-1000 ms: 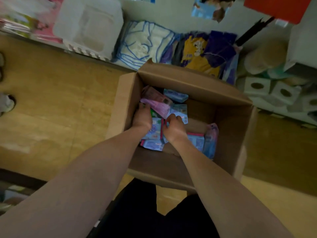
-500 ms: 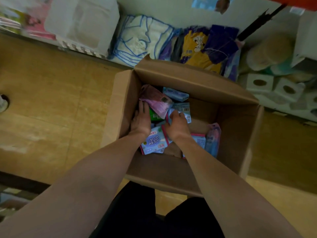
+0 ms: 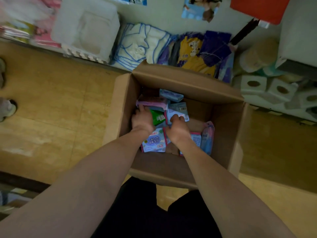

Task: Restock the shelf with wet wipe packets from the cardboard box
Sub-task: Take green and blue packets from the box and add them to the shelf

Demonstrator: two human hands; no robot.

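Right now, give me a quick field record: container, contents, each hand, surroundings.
container: open brown cardboard box on tan floor, flaps up
contents: loose wet wipe packets, among them a pale blue printed packet, a green packet and a pink-purple packet
left hand: inside the box, fingers reaching under the pink-purple packet
right hand: inside the box, fingers curled on a light blue packet
surroundings: folded white cloths with blue trim beyond the box

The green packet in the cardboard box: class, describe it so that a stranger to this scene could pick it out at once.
Find the open cardboard box on the wooden floor. Both hands reach into it; look between the left hand and the right hand. There lies the green packet, the only green one among pink, purple and pale blue packets.
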